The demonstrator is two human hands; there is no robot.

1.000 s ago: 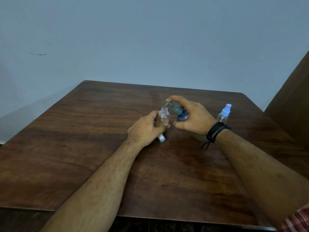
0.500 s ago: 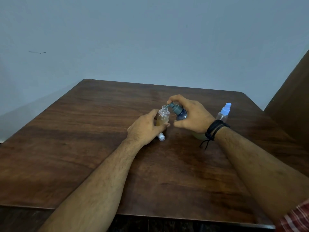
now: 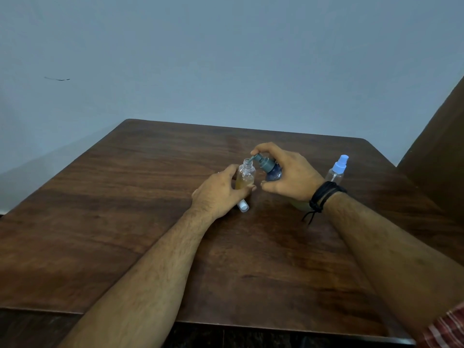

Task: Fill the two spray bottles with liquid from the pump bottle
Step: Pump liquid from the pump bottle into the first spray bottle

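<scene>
A small clear spray bottle [image 3: 246, 175] without its cap stands near the table's middle, partly filled with amber liquid. My left hand [image 3: 218, 194] grips its lower body. My right hand [image 3: 288, 173] holds the pump bottle [image 3: 272, 172], tilted left, with the index finger on its grey pump head and the nozzle over the small bottle's open neck. Most of the pump bottle's body is hidden behind my right hand. A white spray cap [image 3: 243, 205] lies on the table under my left hand. A second clear spray bottle [image 3: 336, 170] with a blue spray top stands upright behind my right wrist.
The dark wooden table [image 3: 125, 222] has its front edge close to me. A pale wall rises behind it. A brown panel [image 3: 442, 146] stands at the far right beside the table's right edge.
Both hands and the bottles hold nearly the same place. The pump head and nozzle sit slightly differently over the open neck; the liquid level change is too small to tell.
</scene>
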